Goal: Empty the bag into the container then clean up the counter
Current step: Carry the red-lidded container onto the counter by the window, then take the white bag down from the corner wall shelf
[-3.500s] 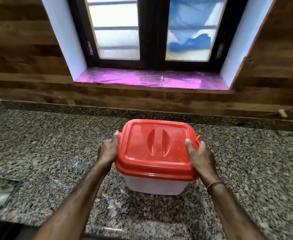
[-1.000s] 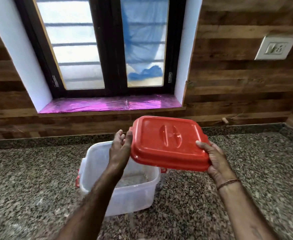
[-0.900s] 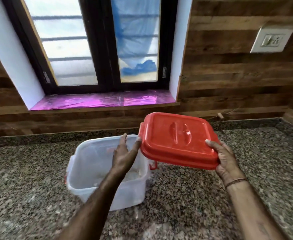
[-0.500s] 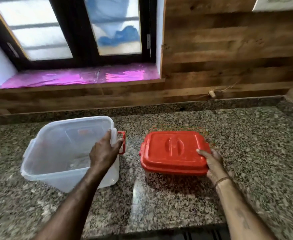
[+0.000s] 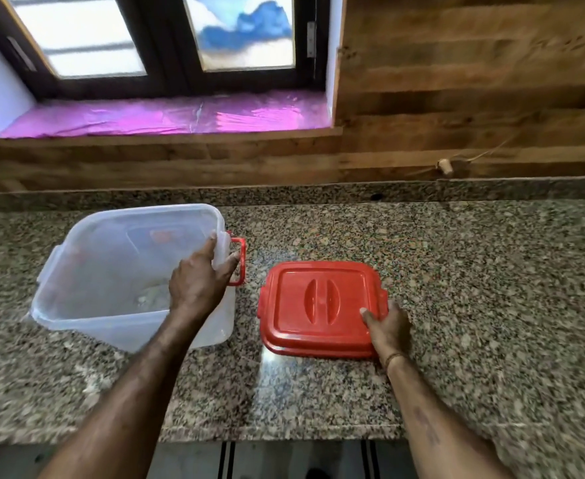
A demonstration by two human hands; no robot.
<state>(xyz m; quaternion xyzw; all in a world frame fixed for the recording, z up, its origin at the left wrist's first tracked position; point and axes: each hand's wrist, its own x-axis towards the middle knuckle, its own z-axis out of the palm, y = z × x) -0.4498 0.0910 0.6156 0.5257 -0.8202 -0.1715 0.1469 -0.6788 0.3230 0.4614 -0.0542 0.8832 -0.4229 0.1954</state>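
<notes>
Granite counter (image 5: 457,271) below wood-panelled wall (image 5: 474,63), purple-lined window sill (image 5: 166,115).

Red lid (image 5: 322,307), clear container (image 5: 111,271), speckled grey-brown granite counter (image 5: 457,288).

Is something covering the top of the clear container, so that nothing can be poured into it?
Nothing visible covers the clear container. The red lid lies on the counter to its right, apart from it, held by the right hand. The left hand grips only the container's right rim. No bag is in view.
</notes>
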